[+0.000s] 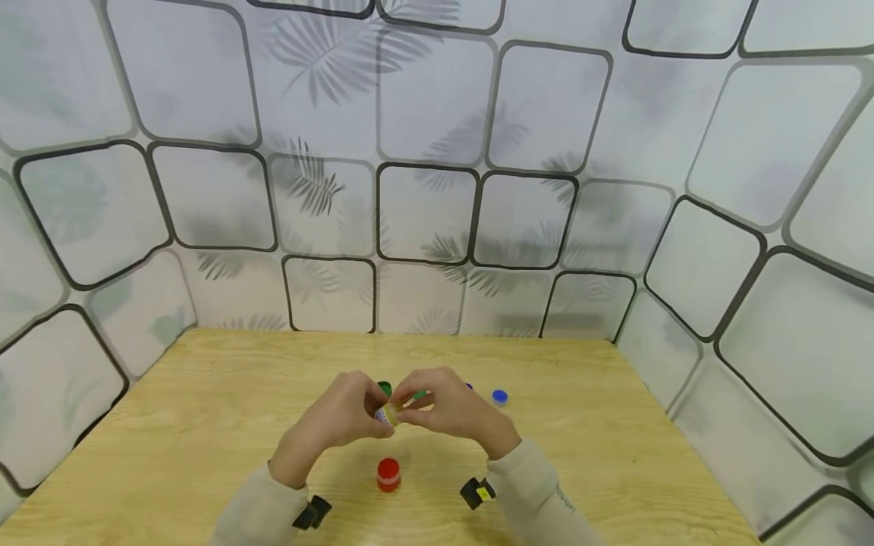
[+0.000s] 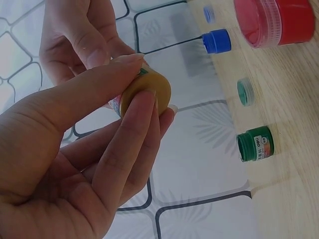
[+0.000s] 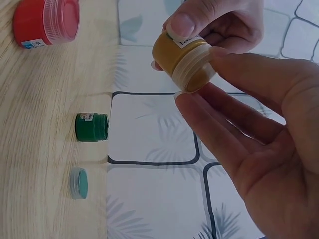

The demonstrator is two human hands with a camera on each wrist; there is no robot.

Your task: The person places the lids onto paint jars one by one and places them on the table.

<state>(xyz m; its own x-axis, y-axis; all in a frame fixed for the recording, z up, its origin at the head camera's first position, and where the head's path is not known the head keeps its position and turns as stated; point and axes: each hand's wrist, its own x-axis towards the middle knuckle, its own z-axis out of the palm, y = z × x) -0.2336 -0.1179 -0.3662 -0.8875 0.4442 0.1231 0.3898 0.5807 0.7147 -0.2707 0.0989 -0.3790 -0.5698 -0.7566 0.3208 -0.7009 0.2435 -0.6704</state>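
A small yellow cylindrical jar [image 3: 168, 56] is gripped between thumb and fingers of the left hand [image 1: 341, 413], above the wood-grained table [image 1: 198, 425]; the right hand [image 1: 451, 403] pinches its translucent round lid [image 3: 192, 69].

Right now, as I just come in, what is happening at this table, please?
A person's left hand holds a small yellow jar, and the right hand pinches its clear lid, which is on. On the table, an open green jar stands beside its green lid; a closed red jar stands nearer the person.
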